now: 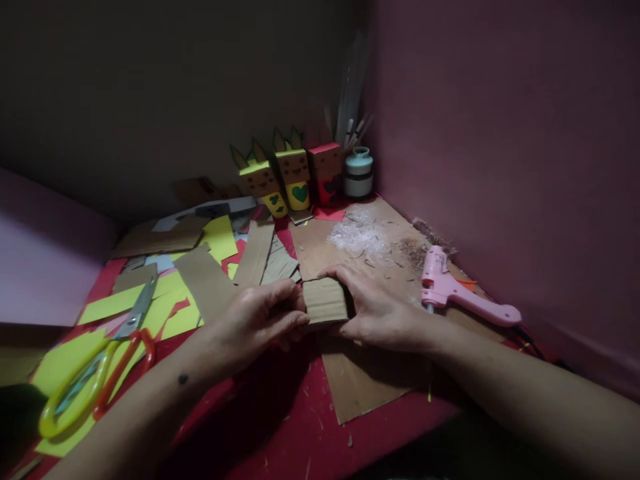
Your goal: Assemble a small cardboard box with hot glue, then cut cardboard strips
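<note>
A small piece of corrugated cardboard (325, 299), perhaps a little box, is held between my two hands above the table. My left hand (267, 313) pinches its left edge between thumb and fingers. On the other side, my right hand (377, 307) curls around the right end, with fingers at the far edge and thumb low at the near edge. The underside of the piece is hidden. Below it lies a flat cardboard sheet (350, 387). To the right, a pink hot glue gun (460, 293) rests nose down near my right forearm.
Scissors (130, 327) with yellow and orange handles lie on yellow paper scraps at left. Cardboard strips (205, 273) are scattered behind. Several decorated cardboard figures (295, 173) stand at the back beside a pale blue jar (359, 173). Clear glue strands (357, 235) lie on the sheet. Walls bound the red table (240, 427).
</note>
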Motion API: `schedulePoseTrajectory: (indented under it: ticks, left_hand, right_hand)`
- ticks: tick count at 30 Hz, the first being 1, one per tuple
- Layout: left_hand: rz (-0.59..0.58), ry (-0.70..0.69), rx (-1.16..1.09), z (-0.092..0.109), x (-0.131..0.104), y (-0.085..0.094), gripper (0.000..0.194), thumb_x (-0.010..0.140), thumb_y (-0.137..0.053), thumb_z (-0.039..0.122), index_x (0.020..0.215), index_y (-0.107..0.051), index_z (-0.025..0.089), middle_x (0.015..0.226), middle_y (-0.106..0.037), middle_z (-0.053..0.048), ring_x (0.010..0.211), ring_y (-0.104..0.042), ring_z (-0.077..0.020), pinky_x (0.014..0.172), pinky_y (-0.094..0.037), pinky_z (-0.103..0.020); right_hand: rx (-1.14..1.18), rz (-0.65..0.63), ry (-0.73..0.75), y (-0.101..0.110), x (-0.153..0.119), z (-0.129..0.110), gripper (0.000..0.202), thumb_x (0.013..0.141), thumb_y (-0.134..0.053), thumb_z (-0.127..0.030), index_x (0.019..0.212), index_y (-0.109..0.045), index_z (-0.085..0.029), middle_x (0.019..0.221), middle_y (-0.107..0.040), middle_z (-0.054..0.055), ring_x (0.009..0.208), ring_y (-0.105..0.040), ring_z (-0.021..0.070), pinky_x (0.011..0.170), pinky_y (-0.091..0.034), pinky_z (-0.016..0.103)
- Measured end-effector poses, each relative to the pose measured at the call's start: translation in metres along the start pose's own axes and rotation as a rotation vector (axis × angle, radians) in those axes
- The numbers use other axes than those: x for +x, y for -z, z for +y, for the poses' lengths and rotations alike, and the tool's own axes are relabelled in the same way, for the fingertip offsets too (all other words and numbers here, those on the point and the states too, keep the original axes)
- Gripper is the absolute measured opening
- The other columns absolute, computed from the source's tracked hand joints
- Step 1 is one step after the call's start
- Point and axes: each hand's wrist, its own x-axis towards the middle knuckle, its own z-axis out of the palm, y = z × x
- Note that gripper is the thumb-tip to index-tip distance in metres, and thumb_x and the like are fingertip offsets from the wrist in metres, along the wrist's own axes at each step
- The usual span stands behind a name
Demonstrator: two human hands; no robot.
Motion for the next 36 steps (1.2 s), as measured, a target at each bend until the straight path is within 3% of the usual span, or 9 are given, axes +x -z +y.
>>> schedulePoseTrajectory:
  ticks: [7,9,12,15,18,22,25,31,36]
  left_hand:
    - [0.119,0.012,-0.027,-0.012,-0.01,-0.01,0.012,0.087,-0.055,0.026,0.077,-0.055,0.02,0.062,-0.061,0.001,0.054,-0.058,-0.0111,0.047,-0.048,-0.021]
    - [0.216,0.068,-0.135,-0.017,-0.012,-0.014,0.01,0.086,-0.059,0.028,0.085,-0.053,0.02,0.07,-0.06,0.001,0.058,-0.059,-0.0114,0.05,-0.049,-0.023]
    - [0.316,0.147,-0.346,-0.024,-0.013,-0.019,0.027,0.083,-0.063,0.028,0.104,-0.049,0.021,0.078,-0.058,0.001,0.059,-0.06,-0.0117,0.052,-0.052,-0.025]
    - [0.291,0.164,-0.435,-0.029,-0.011,-0.02,0.049,0.08,-0.065,0.025,0.123,-0.042,0.021,0.08,-0.059,-0.001,0.063,-0.061,-0.0132,0.056,-0.054,-0.028]
    - [0.227,0.098,-0.345,-0.032,-0.011,-0.021,0.067,0.073,-0.071,0.019,0.132,-0.039,0.023,0.089,-0.06,-0.004,0.079,-0.064,-0.0186,0.068,-0.057,-0.033]
    - [0.238,0.0,-0.089,-0.037,-0.011,-0.027,0.058,0.075,-0.073,0.02,0.126,-0.047,0.025,0.104,-0.061,-0.008,0.091,-0.063,-0.0233,0.076,-0.056,-0.039]
    - [0.259,-0.008,-0.026,-0.037,-0.012,-0.031,0.053,0.077,-0.072,0.022,0.124,-0.048,0.026,0.107,-0.062,-0.008,0.089,-0.063,-0.0218,0.076,-0.056,-0.038]
    - [0.247,0.054,-0.14,-0.038,-0.017,-0.03,0.052,0.082,-0.067,0.024,0.128,-0.043,0.026,0.119,-0.058,-0.011,0.097,-0.063,-0.022,0.079,-0.055,-0.038]
    - [0.236,-0.025,-0.229,-0.041,-0.02,-0.028,0.052,0.084,-0.066,0.023,0.128,-0.041,0.031,0.125,-0.055,-0.008,0.108,-0.06,-0.0208,0.09,-0.053,-0.036]
  right_hand:
    - [0.065,0.042,-0.054,-0.004,0.0,0.003,0.072,0.063,-0.075,-0.023,0.128,-0.044,-0.02,0.117,-0.057,0.011,0.105,-0.056,0.0281,0.087,-0.05,0.043]
    - [0.084,0.045,-0.084,-0.004,0.001,0.001,0.081,0.062,-0.078,-0.031,0.132,-0.041,-0.016,0.122,-0.054,0.014,0.109,-0.055,0.0302,0.09,-0.049,0.045]
    - [0.1,0.033,-0.112,-0.002,0.002,-0.003,0.083,0.059,-0.079,-0.028,0.131,-0.042,-0.014,0.122,-0.055,0.016,0.109,-0.055,0.0315,0.092,-0.049,0.047]
    - [0.148,0.022,-0.118,-0.002,0.002,-0.004,0.08,0.061,-0.077,-0.023,0.132,-0.041,-0.015,0.12,-0.057,0.015,0.106,-0.057,0.0305,0.09,-0.05,0.047]
    - [0.192,0.014,-0.102,-0.002,0.001,-0.002,0.081,0.063,-0.077,-0.023,0.134,-0.038,-0.018,0.12,-0.058,0.014,0.107,-0.058,0.0297,0.091,-0.049,0.047]
    - [0.171,0.02,-0.059,-0.004,0.0,0.0,0.081,0.064,-0.077,-0.025,0.135,-0.038,-0.017,0.124,-0.057,0.015,0.114,-0.056,0.0316,0.094,-0.049,0.047]
    - [0.183,0.016,-0.06,-0.004,-0.001,0.0,0.082,0.066,-0.075,-0.027,0.137,-0.036,-0.015,0.128,-0.054,0.016,0.117,-0.054,0.0314,0.098,-0.047,0.047]
    - [0.262,0.004,-0.123,0.0,0.0,-0.003,0.095,0.06,-0.079,-0.021,0.141,-0.031,-0.011,0.134,-0.049,0.018,0.12,-0.052,0.0293,0.101,-0.045,0.046]
    - [0.258,0.036,0.011,-0.001,-0.002,-0.003,0.075,0.065,-0.08,-0.024,0.131,-0.045,-0.017,0.129,-0.055,0.014,0.116,-0.055,0.0282,0.097,-0.049,0.045]
